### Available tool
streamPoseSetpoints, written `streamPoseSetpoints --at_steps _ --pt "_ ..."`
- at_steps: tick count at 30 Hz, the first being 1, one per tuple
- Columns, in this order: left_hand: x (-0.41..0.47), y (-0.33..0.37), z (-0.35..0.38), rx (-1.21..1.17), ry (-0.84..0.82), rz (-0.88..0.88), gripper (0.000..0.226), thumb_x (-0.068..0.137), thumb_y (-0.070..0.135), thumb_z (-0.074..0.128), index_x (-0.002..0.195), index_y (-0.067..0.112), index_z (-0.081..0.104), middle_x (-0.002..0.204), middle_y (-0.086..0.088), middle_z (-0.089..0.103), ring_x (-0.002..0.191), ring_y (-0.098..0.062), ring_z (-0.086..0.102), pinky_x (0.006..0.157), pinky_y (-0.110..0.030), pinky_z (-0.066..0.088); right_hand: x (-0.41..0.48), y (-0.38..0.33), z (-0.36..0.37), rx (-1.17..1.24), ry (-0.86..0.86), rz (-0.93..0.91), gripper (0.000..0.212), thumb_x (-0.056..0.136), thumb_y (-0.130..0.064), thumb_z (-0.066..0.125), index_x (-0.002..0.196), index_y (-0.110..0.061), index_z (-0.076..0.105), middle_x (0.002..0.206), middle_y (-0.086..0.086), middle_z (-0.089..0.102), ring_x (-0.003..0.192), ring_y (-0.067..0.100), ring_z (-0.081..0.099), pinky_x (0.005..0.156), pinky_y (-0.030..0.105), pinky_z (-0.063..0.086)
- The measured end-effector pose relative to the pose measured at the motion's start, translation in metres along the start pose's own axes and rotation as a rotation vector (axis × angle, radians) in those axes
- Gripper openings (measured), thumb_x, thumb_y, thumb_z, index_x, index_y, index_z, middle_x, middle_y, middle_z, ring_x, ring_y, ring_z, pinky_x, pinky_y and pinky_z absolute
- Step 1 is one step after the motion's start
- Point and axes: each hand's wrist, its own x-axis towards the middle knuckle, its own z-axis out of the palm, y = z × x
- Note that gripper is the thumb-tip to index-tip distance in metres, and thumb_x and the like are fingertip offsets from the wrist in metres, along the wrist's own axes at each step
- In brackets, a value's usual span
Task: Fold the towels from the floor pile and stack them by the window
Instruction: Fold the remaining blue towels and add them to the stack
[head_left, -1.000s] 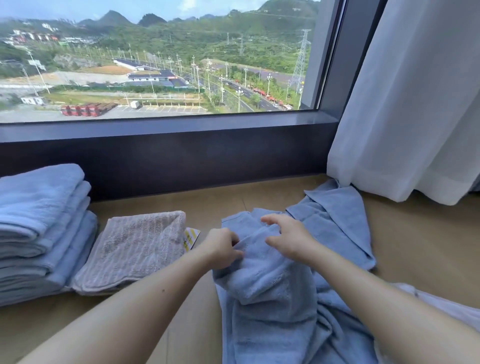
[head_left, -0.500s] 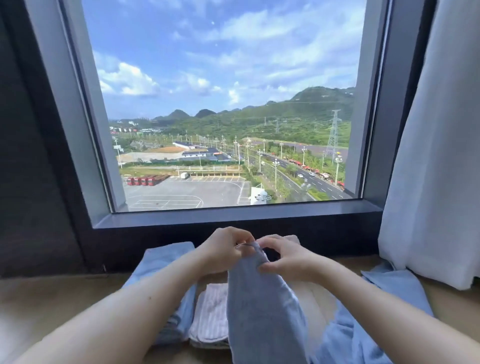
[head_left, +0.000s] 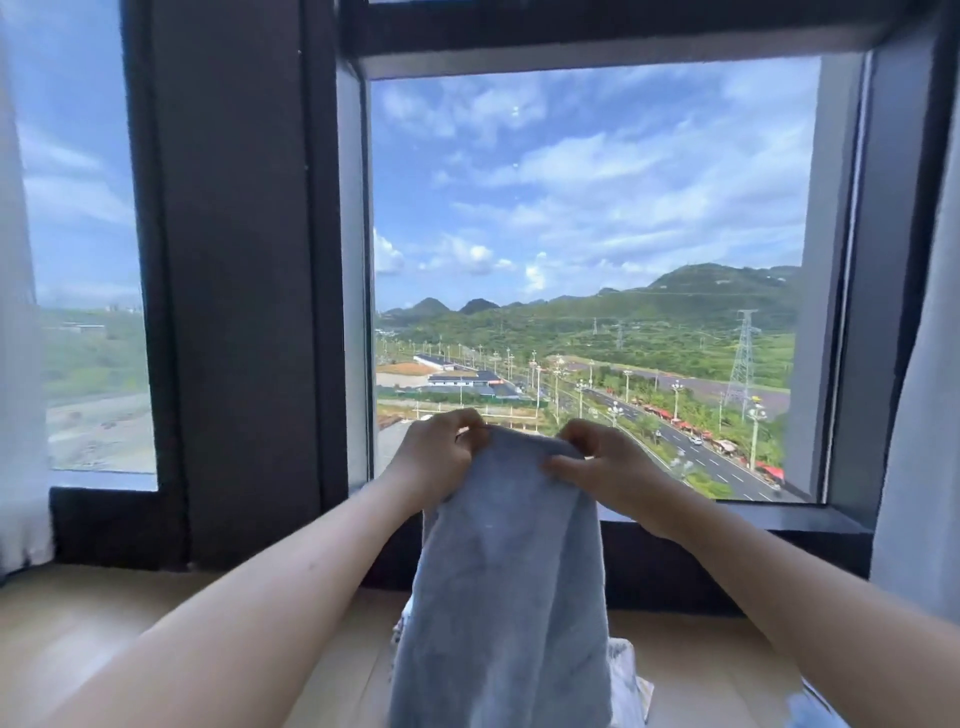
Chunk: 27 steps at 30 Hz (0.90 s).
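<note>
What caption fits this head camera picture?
The left hand and right hand pinch the blue towel by its top edge before the window.

Towel (head_left: 506, 571) before window (head_left: 587, 234)

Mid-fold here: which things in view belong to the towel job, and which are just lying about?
Part of the job:
- blue towel, held up by its top edge
- left hand and right hand, both pinching that edge
- window, where the stack goes

Just lying about:
- white curtain at the right
- pale item on the floor behind the towel, too hidden to identify
</note>
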Motion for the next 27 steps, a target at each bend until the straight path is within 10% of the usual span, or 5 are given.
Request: streamPoseSetpoints --at_steps 8,13,18,23,27 --pt "-0.015 -0.015 -0.033 -0.049 0.095 -0.03 0.017 0.096 0.028 0.049 0.094 0.018 0.062 0.067 0.001 0.055 0.068 -0.02 0.05 0.065 -0.028 0.035 0.0 -0.032 -0.007 -0.141 0.012 0.002 0.029 0.087 -0.015 0.062 0.07 -0.02 0.039 0.066 -0.005 0.039 0.058 0.008 0.033 0.051 0.02 0.028" --pt "-0.02 -0.041 -0.013 -0.146 0.223 -0.137 0.017 0.096 0.025 0.049 0.09 0.019 0.064 0.06 0.003 0.049 0.057 -0.017 0.042 0.057 -0.028 0.033 -0.003 -0.016 -0.016 0.088 -0.294 0.258 0.054 0.06 -0.015 0.072 0.112 -0.02 0.06 0.111 0.011 0.064 0.099 0.026 0.064 0.086 0.034 0.051" --pt "-0.019 -0.051 0.015 -0.157 0.248 -0.211 0.017 0.096 0.026 0.049 0.085 0.021 0.06 0.057 0.001 0.051 0.054 -0.017 0.045 0.056 -0.029 0.035 -0.014 0.015 -0.027 -0.319 -0.571 0.389 0.018 0.08 -0.014 0.066 0.098 -0.015 0.068 0.104 0.006 0.07 0.098 0.023 0.067 0.089 0.034 0.053" --pt "-0.016 -0.06 0.032 -0.18 0.248 -0.275 0.017 0.097 0.027 0.046 0.086 0.02 0.058 0.058 0.001 0.05 0.054 -0.014 0.044 0.053 -0.026 0.034 -0.018 0.045 -0.028 -0.414 -0.38 0.373 0.023 0.081 -0.021 0.064 0.06 -0.018 0.055 0.06 -0.005 0.055 0.057 0.01 0.049 0.05 0.019 0.038" --pt "-0.018 -0.061 0.043 -0.204 0.26 -0.321 0.022 0.098 0.03 0.044 0.09 0.015 0.057 0.072 -0.001 0.055 0.069 -0.018 0.049 0.057 -0.028 0.034 -0.023 0.063 -0.012 -0.25 -0.162 0.273 0.015 0.083 -0.019 0.066 0.071 -0.012 0.067 0.068 0.0 0.06 0.061 0.008 0.049 0.055 0.02 0.035"
